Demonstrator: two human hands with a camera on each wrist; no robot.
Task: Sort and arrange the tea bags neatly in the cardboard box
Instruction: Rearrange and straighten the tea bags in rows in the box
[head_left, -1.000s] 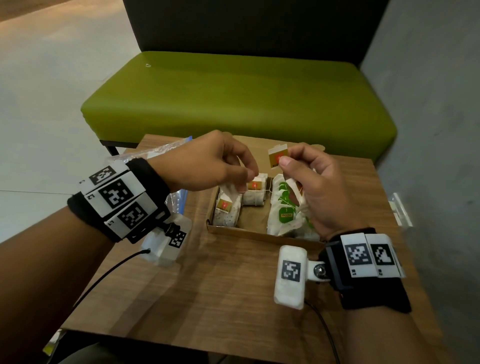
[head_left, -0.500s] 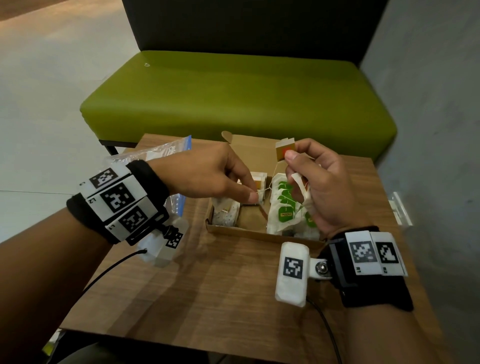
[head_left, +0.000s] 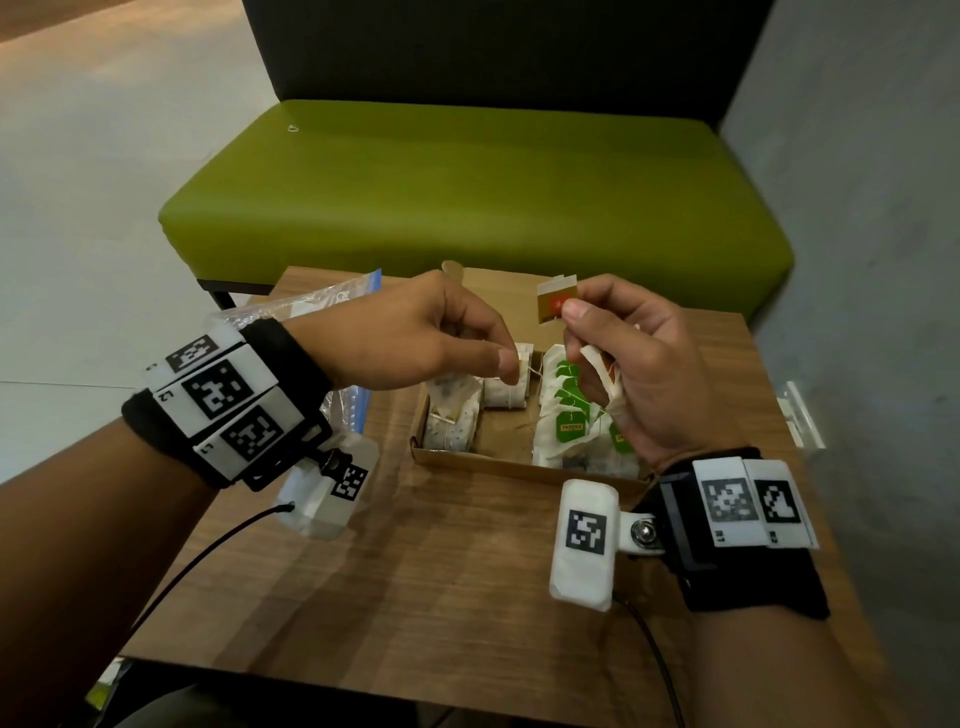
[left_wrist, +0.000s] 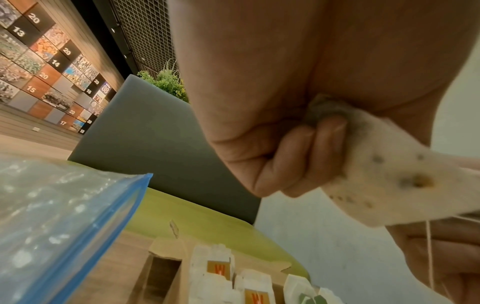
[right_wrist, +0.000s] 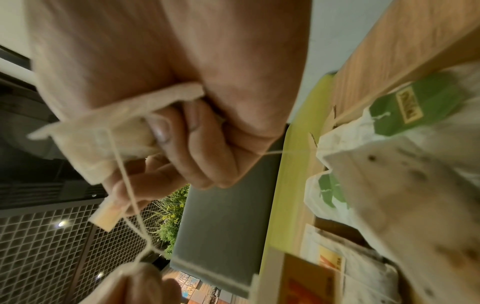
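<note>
Two hands work above the cardboard box (head_left: 470, 456): the right hand (head_left: 631, 364) pinches an orange tag (head_left: 555, 300) at its fingertips with a tea bag (right_wrist: 109, 131) curled into its palm, while the left hand (head_left: 415, 332) grips another tea bag (left_wrist: 384, 181) and pinches the string (right_wrist: 130, 185) running between them. Both held bags hang directly over the box, whose open middle gap lies just below and between the hands, nearer the left one. Orange-tagged bags (head_left: 506, 389) sit under the left fingertips, green-tagged bags (head_left: 569, 421) under the right palm, so the strings likely need separating first.
</note>
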